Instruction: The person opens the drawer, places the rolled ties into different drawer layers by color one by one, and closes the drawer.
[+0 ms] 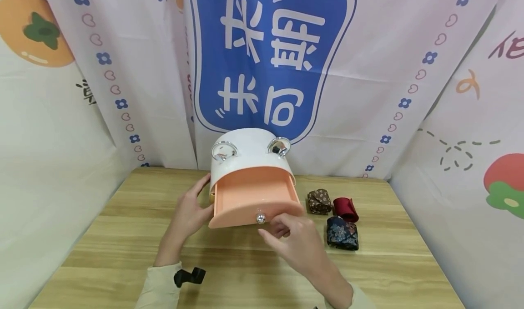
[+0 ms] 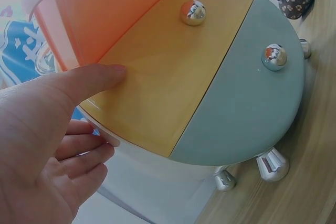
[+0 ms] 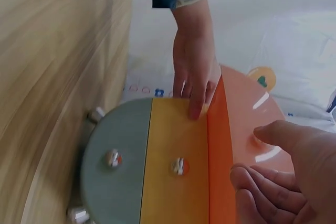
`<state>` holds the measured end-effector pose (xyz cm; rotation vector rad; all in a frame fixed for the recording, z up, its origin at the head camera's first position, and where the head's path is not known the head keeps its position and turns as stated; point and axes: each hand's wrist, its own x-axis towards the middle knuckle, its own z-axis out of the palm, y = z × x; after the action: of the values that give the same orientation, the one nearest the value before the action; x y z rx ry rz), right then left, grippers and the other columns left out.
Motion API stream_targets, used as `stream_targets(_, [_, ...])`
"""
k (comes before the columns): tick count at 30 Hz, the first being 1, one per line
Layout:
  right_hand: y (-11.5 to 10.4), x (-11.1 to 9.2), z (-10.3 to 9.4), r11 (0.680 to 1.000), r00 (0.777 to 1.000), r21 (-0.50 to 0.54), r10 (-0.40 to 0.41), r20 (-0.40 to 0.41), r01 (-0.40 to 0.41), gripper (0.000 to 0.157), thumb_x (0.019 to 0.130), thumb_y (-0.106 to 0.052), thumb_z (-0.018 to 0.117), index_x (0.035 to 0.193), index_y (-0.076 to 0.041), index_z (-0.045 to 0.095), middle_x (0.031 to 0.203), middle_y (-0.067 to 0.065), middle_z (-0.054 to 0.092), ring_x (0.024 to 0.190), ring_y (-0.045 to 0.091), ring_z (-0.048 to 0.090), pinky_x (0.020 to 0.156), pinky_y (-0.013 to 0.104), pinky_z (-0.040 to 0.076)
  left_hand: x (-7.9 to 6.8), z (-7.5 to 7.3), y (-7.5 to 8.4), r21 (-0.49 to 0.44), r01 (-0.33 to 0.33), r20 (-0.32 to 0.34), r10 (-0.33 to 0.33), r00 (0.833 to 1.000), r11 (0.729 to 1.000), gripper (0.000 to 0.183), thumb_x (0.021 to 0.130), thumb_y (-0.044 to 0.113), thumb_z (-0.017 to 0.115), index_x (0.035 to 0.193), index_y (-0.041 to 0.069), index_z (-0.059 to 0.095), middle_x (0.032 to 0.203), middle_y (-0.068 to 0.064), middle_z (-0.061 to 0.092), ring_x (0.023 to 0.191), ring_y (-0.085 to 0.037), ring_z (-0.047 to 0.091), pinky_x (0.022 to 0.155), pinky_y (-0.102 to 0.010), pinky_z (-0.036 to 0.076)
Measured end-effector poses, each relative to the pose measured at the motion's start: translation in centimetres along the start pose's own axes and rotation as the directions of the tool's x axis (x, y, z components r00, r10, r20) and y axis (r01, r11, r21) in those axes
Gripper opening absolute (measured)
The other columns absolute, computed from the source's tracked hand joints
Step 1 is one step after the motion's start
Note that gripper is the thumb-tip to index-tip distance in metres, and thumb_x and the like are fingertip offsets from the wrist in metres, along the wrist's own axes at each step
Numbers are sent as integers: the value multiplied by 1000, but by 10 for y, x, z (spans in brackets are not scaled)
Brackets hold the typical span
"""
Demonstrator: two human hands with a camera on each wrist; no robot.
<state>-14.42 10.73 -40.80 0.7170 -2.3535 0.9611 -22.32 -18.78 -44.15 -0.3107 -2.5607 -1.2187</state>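
Observation:
A small white drawer box [image 1: 245, 138] with three drawers stands on the table, two round chrome rings on its top. Its orange top drawer [image 1: 245, 213] is pulled out and bare inside. Below it, the yellow drawer [image 2: 157, 87] and the grey-green drawer [image 2: 236, 87] are closed, each with a chrome knob. My left hand [image 1: 190, 213] holds the box at its left edge, thumb on the yellow front, fingers along the side. Beside the orange drawer's knob [image 1: 260, 218] is my right hand [image 1: 299, 240], thumb and bent fingers parted around it with the knob showing between them.
Right of the box lie three rolled fabric pieces that look like neckties: a brown patterned roll [image 1: 319, 201], a dark red roll [image 1: 345, 209] and a navy floral roll [image 1: 342, 233]. Printed cloth [image 1: 368, 95] hangs around the wooden table [image 1: 389, 254], close behind the box.

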Motion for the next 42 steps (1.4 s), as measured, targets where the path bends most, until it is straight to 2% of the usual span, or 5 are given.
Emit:
stream_targets(12, [54, -20, -52, 983, 990, -116, 137, -32, -140, 17, 82, -13, 91, 91, -10, 77, 77, -4, 76, 68, 0, 70, 63, 17, 62, -1, 1, -1, -3, -8, -11, 8, 1000, 1000, 82, 91, 18, 82, 161, 8, 42, 161, -22, 50, 148, -48, 47, 119, -68, 42])
stream_targets(20, [112, -22, -102, 927, 962, -258, 270, -43, -272, 27, 87, -19, 88, 103, -1, 75, 90, 12, 80, 80, 25, 79, 73, 37, 68, -2, 2, -1, -12, -6, -6, 6, 1000, 1000, 82, 91, 18, 82, 162, 9, 41, 161, -22, 50, 148, -48, 47, 120, -67, 42])
stream_targets(27, [162, -23, -116, 885, 942, -331, 332, -40, -326, 43, 90, -29, 85, 113, 6, 74, 97, 23, 80, 87, 39, 80, 77, 55, 66, -2, 1, -1, -4, -14, -10, 14, 1000, 1000, 81, 92, 18, 81, 162, 8, 41, 161, -24, 49, 148, -49, 46, 120, -68, 41])
stream_targets(35, [211, -28, -107, 837, 865, -321, 493, 92, -443, 67, 91, -46, 82, 125, 10, 68, 114, 30, 77, 102, 42, 77, 85, 55, 66, -3, 2, -3, -12, -20, -10, 20, 1000, 1000, 82, 91, 17, 82, 162, 7, 41, 161, -23, 50, 148, -49, 47, 121, -68, 40])
stream_targets(42, [235, -33, -95, 792, 801, -339, 579, 151, -509, 88, 90, -61, 77, 132, 16, 63, 116, 33, 75, 107, 45, 75, 92, 56, 64, -1, 3, -2, -20, -25, -21, 24, 999, 1000, 82, 91, 19, 83, 161, 8, 42, 160, -22, 50, 148, -48, 47, 121, -68, 40])
